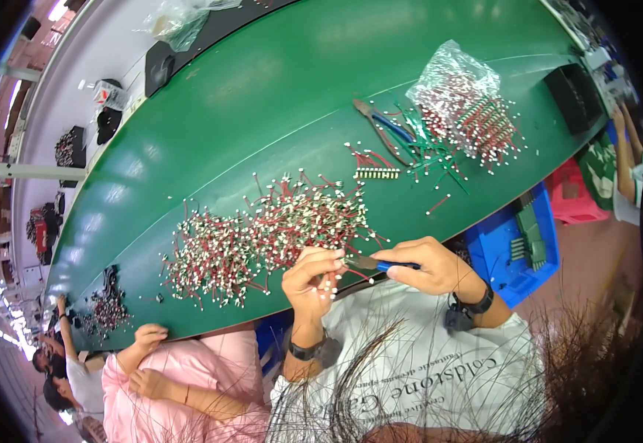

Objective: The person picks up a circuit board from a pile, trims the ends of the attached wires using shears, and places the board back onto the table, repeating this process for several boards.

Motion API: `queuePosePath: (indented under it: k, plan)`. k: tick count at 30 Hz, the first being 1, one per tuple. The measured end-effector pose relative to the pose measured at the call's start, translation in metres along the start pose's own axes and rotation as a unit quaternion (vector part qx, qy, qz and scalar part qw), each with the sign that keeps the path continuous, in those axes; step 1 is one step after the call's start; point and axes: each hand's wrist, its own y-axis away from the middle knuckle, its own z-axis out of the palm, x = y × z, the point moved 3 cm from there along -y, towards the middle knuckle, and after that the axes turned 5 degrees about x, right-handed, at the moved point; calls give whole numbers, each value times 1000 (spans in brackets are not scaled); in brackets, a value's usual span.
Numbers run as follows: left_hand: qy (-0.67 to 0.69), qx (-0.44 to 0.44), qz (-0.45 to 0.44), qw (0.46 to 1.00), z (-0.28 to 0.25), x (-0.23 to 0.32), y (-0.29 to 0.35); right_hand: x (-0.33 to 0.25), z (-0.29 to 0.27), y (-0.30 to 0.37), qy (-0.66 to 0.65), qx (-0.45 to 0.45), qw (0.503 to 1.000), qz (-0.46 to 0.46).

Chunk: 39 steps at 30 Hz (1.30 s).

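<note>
My left hand (310, 280) is closed on a small bunch of short red wires with white connector ends, held up at the table's near edge. In my right hand (436, 267) are blue-handled pliers (397, 266), their metal jaws meeting the work at my left fingertips. Whether the jaws are closed on a wire is too small to tell. Just beyond my hands lies a large heap of red wires with white connectors (292, 221), spreading to the left. A row of pale connectors with red wires (377, 173) rests farther back on the green table (262, 111).
A second pair of pliers (384, 129) lies beside green strips (439, 159). A clear plastic bag (454, 74) holds more red wires. At the right are a black box (574, 98), a blue bin (510, 284) with green parts and a red stool (576, 199). A pink-clad person (181, 376) sits at my left.
</note>
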Motion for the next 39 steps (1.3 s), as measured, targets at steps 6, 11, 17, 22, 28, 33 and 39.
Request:
queuePosePath:
  k: [6,11,17,22,28,33,39]
  plan:
    - [194,27,-82,977,1,-21,15,17,10,4,-139,-34,990,13]
    - [155,121,-160,967,-10,-15,15,13,-2,7,24,62,998,11]
    - [31,100,-127,986,-7,-4,11,7,-5,10,175,140,974,-17]
    - [-7,59,-70,996,5,0,7,5,3,7,45,85,994,-57]
    - [6,21,-29,999,5,0,5,3,2,7,44,47,997,-40]
    - [-7,17,-37,999,4,-1,6,4,2,7,36,40,998,-40]
    - [-19,12,-19,1000,2,1,6,5,3,8,44,48,996,-55]
